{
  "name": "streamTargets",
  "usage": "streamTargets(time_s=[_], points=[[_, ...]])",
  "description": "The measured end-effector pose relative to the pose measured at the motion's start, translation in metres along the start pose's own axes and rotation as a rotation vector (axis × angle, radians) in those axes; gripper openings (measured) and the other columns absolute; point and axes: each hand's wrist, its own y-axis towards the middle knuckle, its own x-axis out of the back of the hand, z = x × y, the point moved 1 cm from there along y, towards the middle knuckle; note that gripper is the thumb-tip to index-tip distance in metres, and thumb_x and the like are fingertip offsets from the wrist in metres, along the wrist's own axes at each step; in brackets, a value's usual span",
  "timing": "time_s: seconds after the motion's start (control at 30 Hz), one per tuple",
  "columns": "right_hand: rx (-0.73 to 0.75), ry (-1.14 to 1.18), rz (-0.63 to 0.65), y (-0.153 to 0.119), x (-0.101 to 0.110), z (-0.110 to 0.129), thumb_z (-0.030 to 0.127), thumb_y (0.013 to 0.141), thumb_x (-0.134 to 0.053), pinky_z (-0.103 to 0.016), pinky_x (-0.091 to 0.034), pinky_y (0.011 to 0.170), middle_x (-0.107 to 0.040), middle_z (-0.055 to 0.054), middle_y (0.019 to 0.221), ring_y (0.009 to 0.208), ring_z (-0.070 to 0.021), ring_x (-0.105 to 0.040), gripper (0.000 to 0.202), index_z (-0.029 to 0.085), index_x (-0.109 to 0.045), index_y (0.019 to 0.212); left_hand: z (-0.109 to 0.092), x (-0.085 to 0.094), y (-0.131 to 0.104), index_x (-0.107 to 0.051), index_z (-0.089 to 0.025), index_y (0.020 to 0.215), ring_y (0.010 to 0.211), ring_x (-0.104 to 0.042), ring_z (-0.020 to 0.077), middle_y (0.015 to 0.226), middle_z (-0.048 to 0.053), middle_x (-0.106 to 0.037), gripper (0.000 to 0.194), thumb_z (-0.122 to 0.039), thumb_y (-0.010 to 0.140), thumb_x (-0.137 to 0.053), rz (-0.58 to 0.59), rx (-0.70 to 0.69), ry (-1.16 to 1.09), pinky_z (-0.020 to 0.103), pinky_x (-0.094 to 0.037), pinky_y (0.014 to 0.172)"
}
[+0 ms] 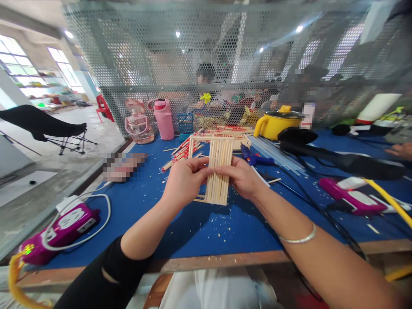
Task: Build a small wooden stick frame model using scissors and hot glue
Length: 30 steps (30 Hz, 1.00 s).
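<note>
A small structure of pale wooden sticks is held upright above the blue table, with a panel of parallel sticks facing me and an open square frame at its left. My left hand pinches the panel's left side, thumb on the front. From the right, my right hand grips the same panel, its thumb near the left one. Behind the structure lies a pile of red-tipped sticks. A blue glue gun rests just right of my right hand.
Clear glue sticks and a yellow pot are at the back right. Pink bottles stand at the back left. Purple power strips with cables lie at both sides. A perforated metal screen rises behind the blue table.
</note>
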Motion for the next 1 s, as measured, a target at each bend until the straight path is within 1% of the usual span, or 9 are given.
streamTargets(time_s=[0.1,0.23,0.4,0.5,0.57,0.7,0.8,0.87,1.0], points=[[-0.02,0.015,0.003,0.0,0.0,-0.001,0.029,0.063,-0.074,-0.033,-0.052,0.067,-0.072,-0.002,0.082,0.07,-0.0181,-0.065,0.03,0.02,-0.07,0.091,0.001,-0.001,0.0,-0.072,-0.019,0.104,0.061,-0.062,0.0138,0.074,0.003,-0.072,0.031,-0.024,0.075,-0.064,-0.014,0.023,-0.007,0.028,-0.054,0.061],[-0.017,0.025,0.03,-0.001,0.001,0.0,0.031,0.063,-0.075,-0.036,-0.052,0.073,-0.073,-0.003,0.086,0.076,-0.0204,-0.066,0.032,0.019,-0.07,0.092,0.0,-0.002,0.0,-0.072,-0.019,0.104,0.059,-0.061,0.0129,0.075,0.003,-0.072,0.031,-0.023,0.074,-0.065,-0.035,0.045,-0.02,0.028,-0.054,0.06],[0.041,0.006,0.058,-0.004,0.0,0.004,0.03,0.065,-0.075,-0.037,-0.052,0.077,-0.073,-0.004,0.09,0.082,-0.0218,-0.067,0.03,0.019,-0.07,0.092,-0.004,-0.006,-0.002,-0.073,-0.022,0.104,0.066,-0.065,0.016,0.082,0.003,-0.074,0.03,-0.021,0.077,-0.061,0.06,0.063,-0.084,0.03,-0.055,0.066],[0.08,-0.04,0.07,-0.004,0.0,0.005,0.031,0.067,-0.074,-0.036,-0.051,0.079,-0.073,-0.004,0.091,0.083,-0.0209,-0.067,0.03,0.019,-0.07,0.093,-0.004,-0.006,-0.002,-0.072,-0.023,0.106,0.069,-0.067,0.0185,0.09,0.005,-0.075,0.031,-0.022,0.078,-0.06,0.088,0.05,-0.123,0.035,-0.055,0.071],[0.115,-0.063,0.068,-0.004,0.001,0.006,0.031,0.067,-0.074,-0.036,-0.05,0.081,-0.074,-0.003,0.091,0.084,-0.0203,-0.066,0.029,0.019,-0.07,0.094,-0.005,-0.006,-0.003,-0.072,-0.024,0.107,0.076,-0.068,0.0211,0.095,0.006,-0.074,0.031,-0.022,0.079,-0.059,0.098,0.031,-0.117,0.037,-0.055,0.074],[0.14,-0.098,0.079,-0.004,0.003,0.008,0.031,0.067,-0.075,-0.036,-0.05,0.082,-0.074,-0.003,0.091,0.085,-0.0209,-0.066,0.029,0.02,-0.071,0.093,-0.009,-0.006,-0.005,-0.071,-0.024,0.108,0.095,-0.067,0.0249,0.1,0.006,-0.074,0.031,-0.02,0.08,-0.057,0.037,-0.065,0.051,0.039,-0.051,0.087],[0.15,-0.095,0.074,-0.005,0.004,0.009,0.031,0.067,-0.075,-0.036,-0.049,0.082,-0.073,-0.003,0.091,0.086,-0.0208,-0.066,0.028,0.02,-0.071,0.093,-0.009,-0.005,-0.006,-0.07,-0.022,0.111,0.101,-0.065,0.0268,0.108,0.008,-0.072,0.032,-0.024,0.082,-0.057,-0.083,-0.098,0.165,0.042,-0.046,0.095],[0.142,-0.082,0.09,-0.005,0.003,0.008,0.03,0.067,-0.075,-0.035,-0.049,0.082,-0.073,-0.003,0.09,0.086,-0.0204,-0.066,0.029,0.02,-0.07,0.094,-0.007,-0.005,-0.005,-0.069,-0.02,0.112,0.101,-0.065,0.0275,0.11,0.009,-0.071,0.033,-0.029,0.082,-0.057,-0.133,-0.081,0.138,0.043,-0.047,0.094],[0.131,-0.061,0.129,-0.004,-0.001,0.004,0.028,0.066,-0.075,-0.035,-0.05,0.082,-0.074,-0.002,0.09,0.085,-0.0199,-0.067,0.031,0.02,-0.07,0.095,-0.004,-0.005,-0.003,-0.07,-0.02,0.109,0.09,-0.068,0.0247,0.104,0.008,-0.073,0.032,-0.029,0.081,-0.058,-0.085,-0.064,0.002,0.038,-0.053,0.083]])
